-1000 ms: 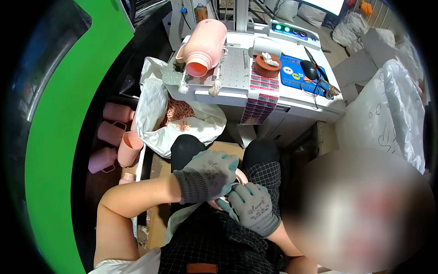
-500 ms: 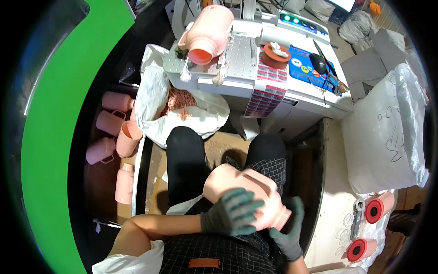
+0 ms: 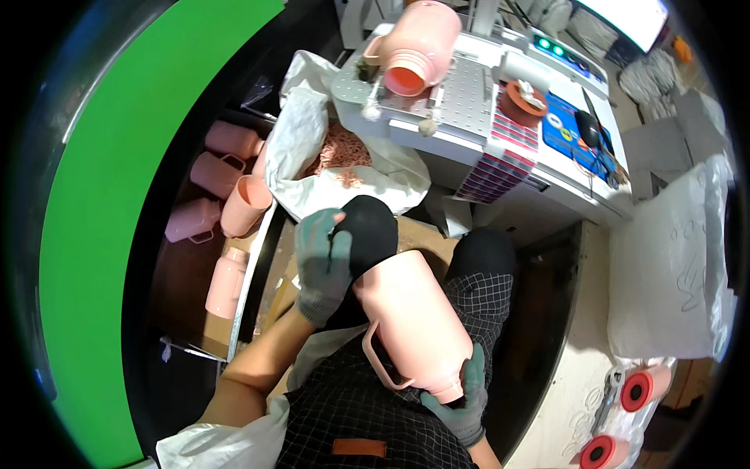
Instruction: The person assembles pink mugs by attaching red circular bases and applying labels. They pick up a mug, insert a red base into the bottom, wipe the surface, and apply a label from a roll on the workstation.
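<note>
While the right hand (image 3: 462, 406) has its fingers wrapped on the pink jug (image 3: 414, 320) at its neck, over the lap (image 3: 480, 309), left hand (image 3: 323, 262) has come off, fingers spread; white sack (image 3: 293, 133) holds pink scraps (image 3: 344, 152).

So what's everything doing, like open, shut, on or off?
Pink lap jug: not upright, held at its narrow end.
Right grip: curled around that end.
Left grip: open, holding nothing.
Upper pink jug: lying down, mouth open.
White bag: open, pink shavings inside.
Control panel: on, two green lights lit.
Screen: on, glowing white.
</note>
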A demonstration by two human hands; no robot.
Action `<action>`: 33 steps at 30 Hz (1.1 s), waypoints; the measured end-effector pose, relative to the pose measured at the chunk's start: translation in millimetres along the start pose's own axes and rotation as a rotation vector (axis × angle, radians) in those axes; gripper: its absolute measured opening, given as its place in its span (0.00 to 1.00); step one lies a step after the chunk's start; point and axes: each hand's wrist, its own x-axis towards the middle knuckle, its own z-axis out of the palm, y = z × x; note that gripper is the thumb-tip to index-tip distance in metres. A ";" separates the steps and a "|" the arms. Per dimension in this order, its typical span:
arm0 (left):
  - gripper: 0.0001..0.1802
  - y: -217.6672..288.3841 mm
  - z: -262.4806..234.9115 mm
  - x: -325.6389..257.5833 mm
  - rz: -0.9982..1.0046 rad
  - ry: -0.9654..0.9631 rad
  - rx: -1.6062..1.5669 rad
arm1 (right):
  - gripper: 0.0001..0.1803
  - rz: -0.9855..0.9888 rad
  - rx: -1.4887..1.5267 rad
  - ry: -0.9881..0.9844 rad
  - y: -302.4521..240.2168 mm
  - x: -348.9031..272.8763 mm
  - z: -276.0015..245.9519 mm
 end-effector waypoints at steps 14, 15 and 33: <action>0.17 -30.5 -1.7 64.1 0.136 0.106 0.320 | 0.40 0.829 1.074 -0.060 -6.6 23.0 -17.6; 0.17 -18.9 -5.6 53.8 0.136 0.118 0.282 | 0.38 0.949 1.230 -0.064 -0.1 17.5 -14.9; 0.14 11.8 29.2 35.5 0.302 -0.194 0.296 | 0.31 1.168 1.389 0.131 -15.1 16.4 -2.7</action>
